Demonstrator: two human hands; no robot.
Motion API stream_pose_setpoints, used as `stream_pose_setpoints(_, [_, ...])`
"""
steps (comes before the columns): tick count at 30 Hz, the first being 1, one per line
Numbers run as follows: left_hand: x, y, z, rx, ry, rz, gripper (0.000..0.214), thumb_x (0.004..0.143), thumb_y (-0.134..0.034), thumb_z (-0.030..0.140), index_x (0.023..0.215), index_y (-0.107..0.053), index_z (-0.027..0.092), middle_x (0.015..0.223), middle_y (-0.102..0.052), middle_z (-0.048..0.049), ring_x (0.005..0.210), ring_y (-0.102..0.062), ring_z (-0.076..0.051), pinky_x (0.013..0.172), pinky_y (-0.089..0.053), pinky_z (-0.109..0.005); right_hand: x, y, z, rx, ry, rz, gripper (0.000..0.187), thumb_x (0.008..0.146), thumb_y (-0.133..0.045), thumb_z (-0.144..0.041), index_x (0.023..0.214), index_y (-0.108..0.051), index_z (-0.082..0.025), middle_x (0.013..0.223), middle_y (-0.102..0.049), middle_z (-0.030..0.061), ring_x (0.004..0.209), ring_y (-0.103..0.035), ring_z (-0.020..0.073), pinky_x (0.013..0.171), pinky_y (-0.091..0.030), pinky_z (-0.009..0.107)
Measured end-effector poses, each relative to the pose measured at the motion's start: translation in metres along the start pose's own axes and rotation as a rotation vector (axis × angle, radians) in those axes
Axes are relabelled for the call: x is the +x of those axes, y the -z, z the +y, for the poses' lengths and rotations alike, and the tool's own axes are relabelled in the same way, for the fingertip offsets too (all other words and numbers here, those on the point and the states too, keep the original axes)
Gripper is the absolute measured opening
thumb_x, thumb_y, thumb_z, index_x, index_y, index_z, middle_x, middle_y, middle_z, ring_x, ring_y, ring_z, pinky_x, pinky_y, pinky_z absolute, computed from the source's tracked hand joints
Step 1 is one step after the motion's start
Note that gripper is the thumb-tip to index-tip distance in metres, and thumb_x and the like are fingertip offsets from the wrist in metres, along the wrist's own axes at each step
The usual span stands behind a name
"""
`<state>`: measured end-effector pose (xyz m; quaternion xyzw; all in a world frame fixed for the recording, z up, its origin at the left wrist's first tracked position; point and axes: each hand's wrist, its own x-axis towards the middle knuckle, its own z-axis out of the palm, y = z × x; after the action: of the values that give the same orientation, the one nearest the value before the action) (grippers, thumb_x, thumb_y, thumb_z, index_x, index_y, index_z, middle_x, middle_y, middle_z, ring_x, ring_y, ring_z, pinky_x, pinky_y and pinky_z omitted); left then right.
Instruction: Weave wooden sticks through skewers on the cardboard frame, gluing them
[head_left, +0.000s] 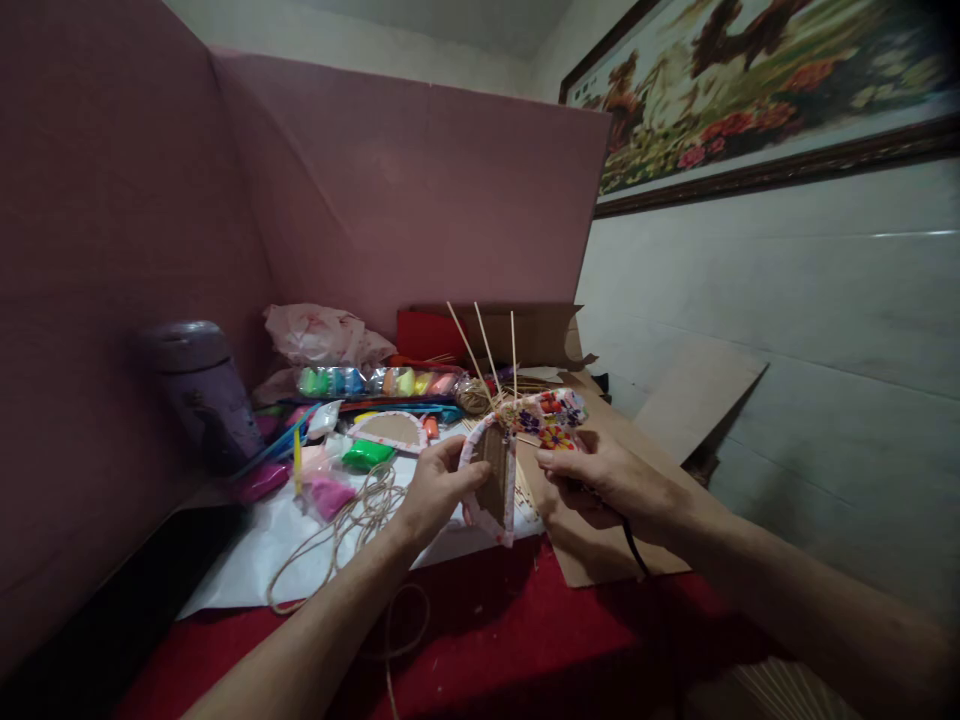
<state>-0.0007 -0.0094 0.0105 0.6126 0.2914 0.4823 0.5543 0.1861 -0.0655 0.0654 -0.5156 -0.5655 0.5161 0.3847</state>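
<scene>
Cardboard half-round (pixel 495 485) with pale fabric edging stands tilted in the pinch of the person's left hand (pixel 441 490), over the front of the table, while from here I see the right hand (pixel 611 475) clasping a flowered piece (pixel 553 425) just beside it, thin sticks (pixel 514 350) rising behind.

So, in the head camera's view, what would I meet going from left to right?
Purple tumbler, thin yellow stick, green packet, left hand, held half-round cardboard piece, right hand.
</scene>
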Motion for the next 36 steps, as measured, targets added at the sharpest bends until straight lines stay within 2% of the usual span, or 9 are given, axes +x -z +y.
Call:
stream_pose_setpoints(3, [0.0,0.001,0.0,0.018,-0.008,0.003,0.024,0.064,-0.066,0.025,0.084,-0.065,0.012,0.073,-0.062,-0.0017,0.065,-0.052,-0.013,0.062,-0.04,-0.024,0.001,0.0,0.001,0.03,-0.051,-0.01,0.03,0.076,-0.056,-0.038,0.061,-0.037,-0.021,0.045,-0.036,-0.0076,0.035,-0.026,0.0039,0.031,-0.017,0.017])
stream_pose_setpoints(14, [0.001,0.0,0.0,-0.026,0.01,0.032,0.024,0.061,-0.067,0.025,0.081,-0.065,0.012,0.07,-0.062,-0.0011,0.063,-0.053,-0.013,0.061,-0.041,-0.024,-0.003,-0.001,0.0,0.102,-0.069,-0.019,0.031,0.074,-0.057,-0.038,0.061,-0.035,-0.021,0.045,-0.033,-0.0086,0.035,-0.021,0.0038,0.033,-0.012,0.018])
stream_pose_setpoints(29, [0.001,0.001,0.0,-0.051,0.014,0.033,0.024,0.061,-0.067,0.024,0.082,-0.065,0.011,0.071,-0.062,-0.0025,0.062,-0.053,-0.012,0.059,-0.042,-0.023,-0.007,-0.01,-0.007,0.043,-0.087,-0.039,0.03,0.074,-0.053,-0.031,0.055,-0.033,-0.02,0.044,-0.029,-0.0079,0.038,-0.02,0.0048,0.035,-0.011,0.02])
stream_pose_setpoints(36, [0.0,-0.001,0.002,-0.053,0.016,0.039,0.024,0.061,-0.067,0.024,0.081,-0.065,0.011,0.07,-0.062,-0.0021,0.062,-0.052,-0.012,0.059,-0.041,-0.023,-0.006,-0.01,-0.006,0.019,-0.091,-0.022,0.03,0.075,-0.053,-0.032,0.055,-0.033,-0.02,0.045,-0.031,-0.007,0.039,-0.022,0.0048,0.035,-0.013,0.019])
